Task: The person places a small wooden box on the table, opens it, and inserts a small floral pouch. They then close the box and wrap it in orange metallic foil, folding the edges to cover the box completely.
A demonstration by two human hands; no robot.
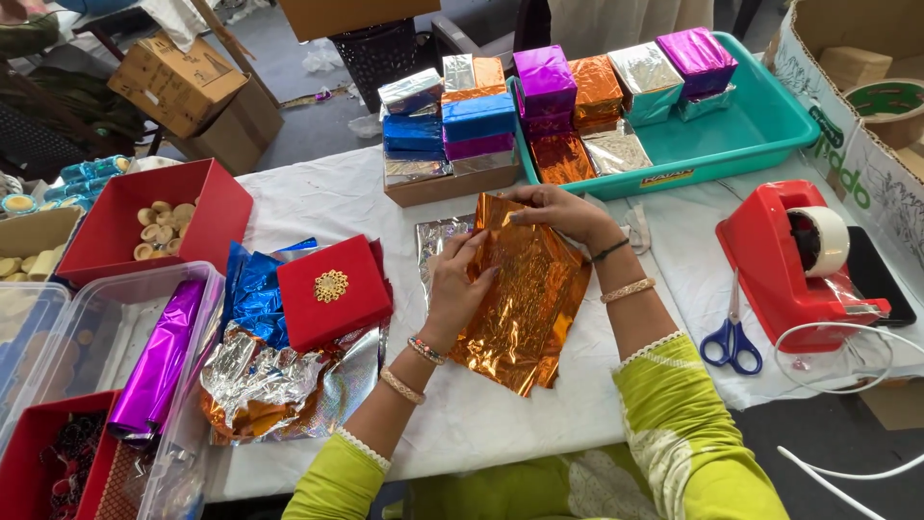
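In the centre of the head view, I am pressing my left hand (454, 289) flat on an orange foil sheet (525, 308), fingers spread and lying on the foil rather than clamped around it. My right hand (558, 210) is pinching the sheet's top edge between fingertips and thumb, closed on the foil. The sheet is lying on the white table cloth (500, 424), partly over a silver foil sheet (438, 241), and whether anything is sitting under it I cannot tell.

Toward the upper middle of the frame, wrapped boxes (462, 120) in blue, silver, orange and purple are sitting stacked in a shallow cardboard tray, and more wrapped boxes are filling the teal tub (770, 125) to the upper right. So I am judging a good share of the wrapping done.

At the left centre, a red box with a gold ornament (332, 289) is resting unwrapped on loose blue and silver foil, which suggests work left. At the right, a red tape dispenser (784, 265) and blue-handled scissors (731, 337) are lying untouched.
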